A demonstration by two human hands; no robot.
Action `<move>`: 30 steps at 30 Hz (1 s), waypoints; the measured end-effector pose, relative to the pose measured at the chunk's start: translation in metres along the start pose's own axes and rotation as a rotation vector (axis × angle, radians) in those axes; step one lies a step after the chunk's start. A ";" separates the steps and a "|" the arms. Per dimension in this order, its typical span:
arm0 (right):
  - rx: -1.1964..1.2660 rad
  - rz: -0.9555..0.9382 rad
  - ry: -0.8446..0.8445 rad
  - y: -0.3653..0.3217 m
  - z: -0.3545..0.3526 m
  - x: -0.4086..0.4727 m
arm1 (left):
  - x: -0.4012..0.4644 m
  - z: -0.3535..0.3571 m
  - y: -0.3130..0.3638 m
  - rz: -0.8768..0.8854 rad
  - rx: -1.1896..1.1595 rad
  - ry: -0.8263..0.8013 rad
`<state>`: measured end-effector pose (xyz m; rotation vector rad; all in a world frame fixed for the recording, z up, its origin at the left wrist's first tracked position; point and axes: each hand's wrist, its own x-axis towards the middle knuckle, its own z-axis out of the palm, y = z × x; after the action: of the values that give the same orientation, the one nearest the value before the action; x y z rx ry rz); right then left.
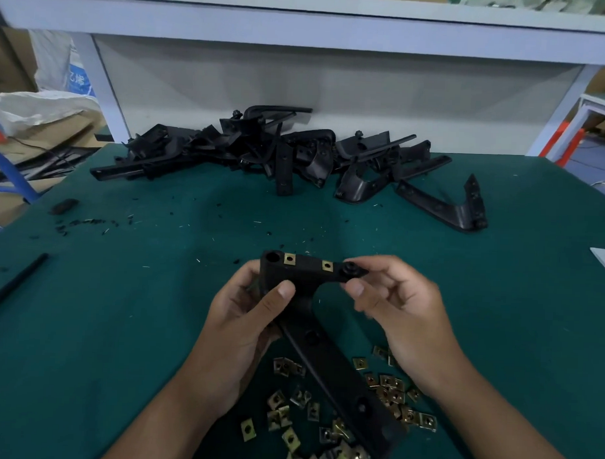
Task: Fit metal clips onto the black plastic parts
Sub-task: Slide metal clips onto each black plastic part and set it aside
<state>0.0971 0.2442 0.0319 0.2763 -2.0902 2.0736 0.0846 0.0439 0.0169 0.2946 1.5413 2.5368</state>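
Head view: black bracket [311,319] held above loose clips [389,392] on green mat [119,326], left hand [246,327] wrapped round its corner, right hand [391,301] pinching far tip; likely light, stiff, smooth plastic, best gripped at thick bend beside two fitted clips [308,262].

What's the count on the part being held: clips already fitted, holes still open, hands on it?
Metal clips fitted on the held black part: 2
Open round holes visible on it: 4
Hands gripping it: 2, left hand and right hand
Total: 8
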 end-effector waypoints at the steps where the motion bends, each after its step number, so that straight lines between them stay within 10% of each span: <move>1: -0.008 -0.016 0.019 -0.001 -0.001 0.002 | 0.000 -0.001 0.001 0.009 0.016 0.013; 9: -0.276 -0.186 0.071 -0.046 -0.028 -0.017 | -0.023 0.032 0.021 0.127 0.298 0.071; 15: -0.510 -0.242 0.272 -0.097 -0.096 -0.121 | -0.062 0.111 0.007 0.117 0.380 -0.266; 30: -1.092 0.425 0.724 -0.119 -0.224 -0.414 | -0.193 0.303 -0.149 -0.129 0.737 -0.933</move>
<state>0.5280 0.4687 0.0412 -0.9584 -2.4461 0.6475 0.3513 0.3262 0.0045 1.1889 1.8253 1.2521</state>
